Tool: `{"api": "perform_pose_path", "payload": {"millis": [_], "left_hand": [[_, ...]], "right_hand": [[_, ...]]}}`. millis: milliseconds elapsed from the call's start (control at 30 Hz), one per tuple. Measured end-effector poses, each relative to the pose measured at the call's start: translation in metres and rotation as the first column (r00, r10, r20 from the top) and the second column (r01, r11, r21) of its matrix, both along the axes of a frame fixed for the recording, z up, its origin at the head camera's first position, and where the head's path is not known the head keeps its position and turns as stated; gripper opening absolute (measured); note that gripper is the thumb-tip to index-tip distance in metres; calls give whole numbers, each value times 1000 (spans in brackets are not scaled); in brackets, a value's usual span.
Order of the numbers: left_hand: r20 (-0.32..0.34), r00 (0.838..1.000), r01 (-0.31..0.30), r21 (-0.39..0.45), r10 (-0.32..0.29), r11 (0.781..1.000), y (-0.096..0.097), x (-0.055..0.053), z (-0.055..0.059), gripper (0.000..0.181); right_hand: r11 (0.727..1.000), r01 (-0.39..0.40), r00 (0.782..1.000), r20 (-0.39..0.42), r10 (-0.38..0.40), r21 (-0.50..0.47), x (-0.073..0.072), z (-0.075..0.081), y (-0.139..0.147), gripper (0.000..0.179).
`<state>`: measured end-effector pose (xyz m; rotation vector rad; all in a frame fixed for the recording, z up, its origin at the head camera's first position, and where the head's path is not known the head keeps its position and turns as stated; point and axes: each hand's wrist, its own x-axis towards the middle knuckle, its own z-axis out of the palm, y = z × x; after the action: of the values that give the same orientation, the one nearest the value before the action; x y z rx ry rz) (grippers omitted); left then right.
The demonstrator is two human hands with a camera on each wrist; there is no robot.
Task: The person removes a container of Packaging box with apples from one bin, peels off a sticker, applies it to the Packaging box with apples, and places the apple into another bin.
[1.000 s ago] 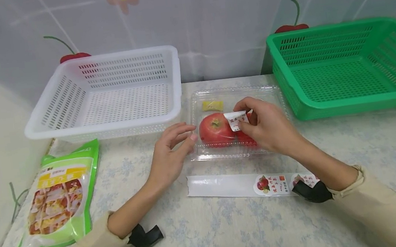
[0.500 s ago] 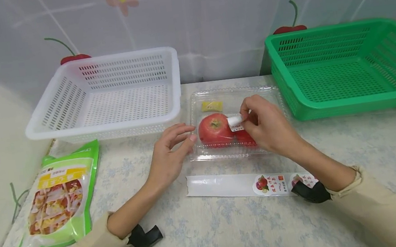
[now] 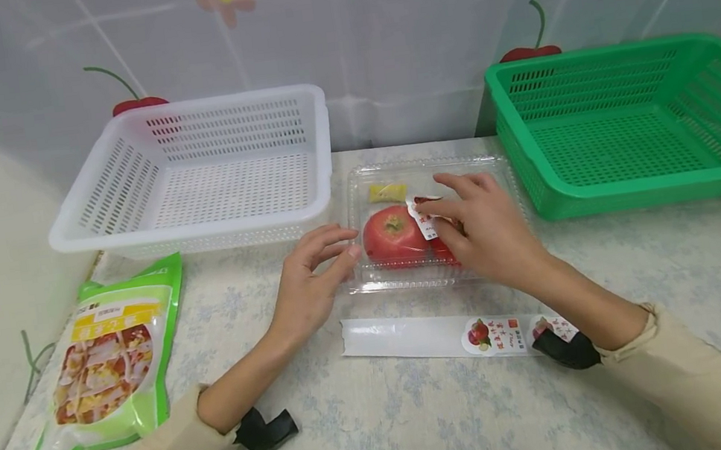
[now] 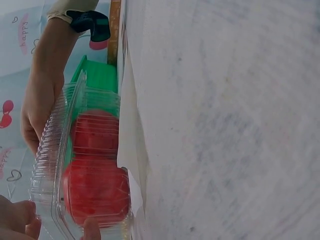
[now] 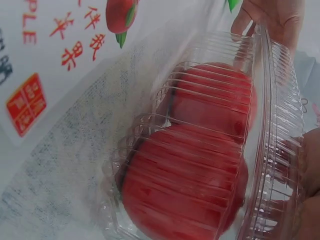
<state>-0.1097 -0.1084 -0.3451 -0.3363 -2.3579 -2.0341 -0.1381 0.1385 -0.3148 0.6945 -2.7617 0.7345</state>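
Note:
A clear plastic clamshell box [image 3: 461, 164] holds two red apples [image 3: 392, 235] and a small yellow packet [image 3: 387, 192]. My right hand [image 3: 485, 225] is over the lid, its index finger and thumb touching a white printed apple sticker [image 3: 430, 225] there; the other fingers are raised. Part of the sticker and the right-hand apple is hidden under that hand. At the box's left edge, my left hand [image 3: 309, 280] rests its slightly bent fingers and thumb against the side. Both apples [image 5: 185, 185] show through the ribbed wall in the right wrist view.
A backing strip [image 3: 401, 332] with more apple stickers lies in front of the box, partly under the right wrist. Behind stand a white basket [image 3: 199, 233] on the left and a green basket [image 3: 640, 194] on the right. A green food bag [image 3: 103, 361] lies far left.
The sticker, rolled between the right fingertips half a second ago, now lies spread out over the lid. The right index finger has straightened across it. The left hand stays put.

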Motion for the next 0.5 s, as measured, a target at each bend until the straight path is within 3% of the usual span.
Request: {"api": "perform_pose_path", "payload": {"millis": [133,400,500], "left_hand": [[2,1000,2,-1,-2,1000,0,0,0,28],[8,1000,7,5,-7,1000,-1,0,0,29],[12,1000,8,7,-8,1000,-1,0,0,28]], "right_hand": [[997,0,1000,16,-2,76,-2,0,-1,34],[995,-3,993,117,-9,101,-2,2,-1,45],[995,-44,985,173,27,91,-3,5,1,47]]}}
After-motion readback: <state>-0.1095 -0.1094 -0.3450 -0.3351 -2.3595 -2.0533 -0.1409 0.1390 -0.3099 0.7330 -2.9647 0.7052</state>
